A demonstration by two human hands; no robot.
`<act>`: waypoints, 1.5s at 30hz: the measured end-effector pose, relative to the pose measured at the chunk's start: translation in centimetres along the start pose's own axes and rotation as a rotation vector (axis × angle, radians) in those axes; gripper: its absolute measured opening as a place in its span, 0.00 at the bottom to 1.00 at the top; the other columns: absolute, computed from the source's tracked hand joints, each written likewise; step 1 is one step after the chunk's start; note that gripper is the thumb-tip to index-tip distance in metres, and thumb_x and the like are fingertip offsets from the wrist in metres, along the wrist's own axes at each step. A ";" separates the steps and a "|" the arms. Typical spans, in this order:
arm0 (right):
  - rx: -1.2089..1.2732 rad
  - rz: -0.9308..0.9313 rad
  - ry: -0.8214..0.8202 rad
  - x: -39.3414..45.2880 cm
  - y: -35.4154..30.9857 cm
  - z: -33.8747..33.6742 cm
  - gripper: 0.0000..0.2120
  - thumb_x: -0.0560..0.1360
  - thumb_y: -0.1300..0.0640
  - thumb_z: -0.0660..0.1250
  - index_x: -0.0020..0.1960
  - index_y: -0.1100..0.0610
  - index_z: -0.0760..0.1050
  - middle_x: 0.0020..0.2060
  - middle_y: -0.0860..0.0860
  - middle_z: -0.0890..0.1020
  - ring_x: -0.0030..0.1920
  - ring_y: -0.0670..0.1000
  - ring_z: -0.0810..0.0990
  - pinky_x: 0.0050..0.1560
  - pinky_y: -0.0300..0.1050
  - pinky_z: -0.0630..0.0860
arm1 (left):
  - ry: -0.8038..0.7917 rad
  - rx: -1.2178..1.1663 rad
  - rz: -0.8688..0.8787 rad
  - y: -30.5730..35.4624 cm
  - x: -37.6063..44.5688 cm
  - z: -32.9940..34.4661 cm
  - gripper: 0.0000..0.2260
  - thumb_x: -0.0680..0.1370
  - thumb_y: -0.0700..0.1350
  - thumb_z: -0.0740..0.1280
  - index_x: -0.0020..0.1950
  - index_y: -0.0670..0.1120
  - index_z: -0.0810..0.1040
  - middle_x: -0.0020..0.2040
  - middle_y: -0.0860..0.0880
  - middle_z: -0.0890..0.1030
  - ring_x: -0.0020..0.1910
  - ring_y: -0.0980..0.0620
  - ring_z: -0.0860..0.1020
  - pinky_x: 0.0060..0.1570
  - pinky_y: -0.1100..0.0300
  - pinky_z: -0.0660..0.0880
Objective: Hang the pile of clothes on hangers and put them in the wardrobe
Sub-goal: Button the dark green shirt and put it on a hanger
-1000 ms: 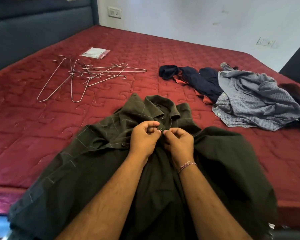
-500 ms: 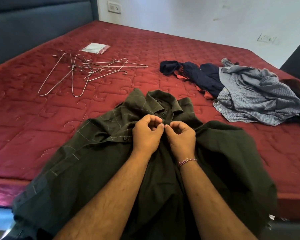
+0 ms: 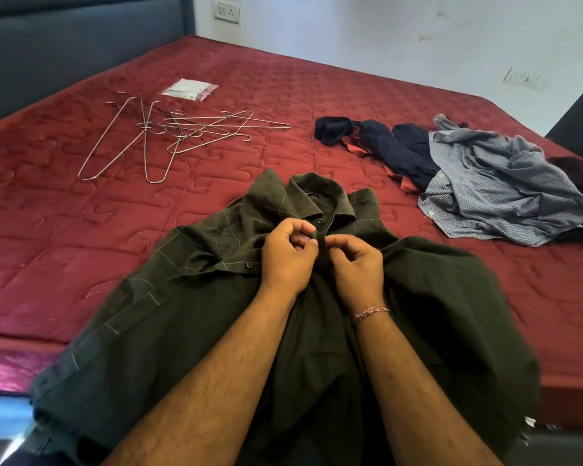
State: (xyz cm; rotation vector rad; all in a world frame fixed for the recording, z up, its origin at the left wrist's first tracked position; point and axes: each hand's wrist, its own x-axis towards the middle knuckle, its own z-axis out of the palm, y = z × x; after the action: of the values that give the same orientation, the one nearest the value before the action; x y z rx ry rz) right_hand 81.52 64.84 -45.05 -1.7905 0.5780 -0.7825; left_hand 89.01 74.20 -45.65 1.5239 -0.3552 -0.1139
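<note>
Pinching the button placket just below the collar, the left hand (image 3: pixel 285 255) and right hand (image 3: pixel 357 264) grip the dark green shirt (image 3: pixel 169 317), which lies spread on the near edge of the red mattress (image 3: pixel 81 230). Wire hangers (image 3: pixel 169 132) lie at far left. The clothes pile (image 3: pixel 478 179) sits at far right; a hanger inside the shirt cannot be confirmed.

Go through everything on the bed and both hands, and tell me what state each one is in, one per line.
Dark green shirt: spread on the bed, collar away from the person.
Left hand: pinching the shirt's placket.
Right hand: pinching the placket.
Wire hangers: loose heap, unused.
Clothes pile: crumpled, unhung.
Plastic packet: lying flat.
</note>
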 end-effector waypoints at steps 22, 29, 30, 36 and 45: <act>-0.232 -0.111 0.066 -0.7 -0.4 0.7 0.05 0.71 0.61 0.76 0.46 0.52 0.86 0.38 0.43 0.86 0.40 0.39 0.84 0.43 0.29 0.76 | -0.070 -0.004 -0.073 -0.8 0.5 0.1 0.16 0.76 0.32 0.69 0.48 0.54 0.80 0.34 0.54 0.78 0.35 0.59 0.78 0.42 0.63 0.76; 0.043 0.205 0.003 0.5 -0.1 -0.1 0.08 0.70 0.68 0.74 0.40 0.55 0.87 0.38 0.53 0.87 0.43 0.54 0.87 0.54 0.60 0.84 | -0.104 -0.048 -0.060 -0.5 0.4 0.1 0.15 0.77 0.30 0.69 0.47 0.51 0.79 0.37 0.51 0.77 0.35 0.58 0.75 0.41 0.61 0.77; 0.055 0.224 0.006 0.6 0.0 -0.2 0.09 0.70 0.68 0.74 0.40 0.56 0.86 0.38 0.54 0.87 0.43 0.54 0.86 0.55 0.63 0.83 | -0.111 -0.061 -0.052 -0.4 0.3 0.1 0.14 0.77 0.30 0.69 0.46 0.51 0.79 0.38 0.51 0.77 0.36 0.58 0.75 0.42 0.60 0.76; -0.183 0.002 0.048 -0.4 -1.9 -0.7 0.10 0.72 0.64 0.70 0.47 0.51 0.86 0.42 0.46 0.87 0.43 0.44 0.85 0.53 0.48 0.83 | -0.035 0.203 0.029 1.7 0.5 -0.6 0.09 0.77 0.38 0.70 0.48 0.53 0.80 0.41 0.54 0.83 0.41 0.57 0.80 0.49 0.54 0.80; -0.814 -0.218 -0.239 -0.3 -1.5 -4.7 0.09 0.72 0.50 0.70 0.48 0.51 0.86 0.48 0.50 0.84 0.53 0.56 0.81 0.58 0.53 0.77 | -0.607 1.267 0.352 5.3 2.2 -7.3 0.10 0.78 0.56 0.69 0.58 0.58 0.83 0.56 0.56 0.82 0.61 0.49 0.78 0.60 0.46 0.75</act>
State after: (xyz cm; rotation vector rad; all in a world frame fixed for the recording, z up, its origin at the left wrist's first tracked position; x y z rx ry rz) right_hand 77.88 62.60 -42.63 -2.6870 0.5892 -0.4814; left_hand 92.45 80.81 -40.10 2.6190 -1.3524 -0.0657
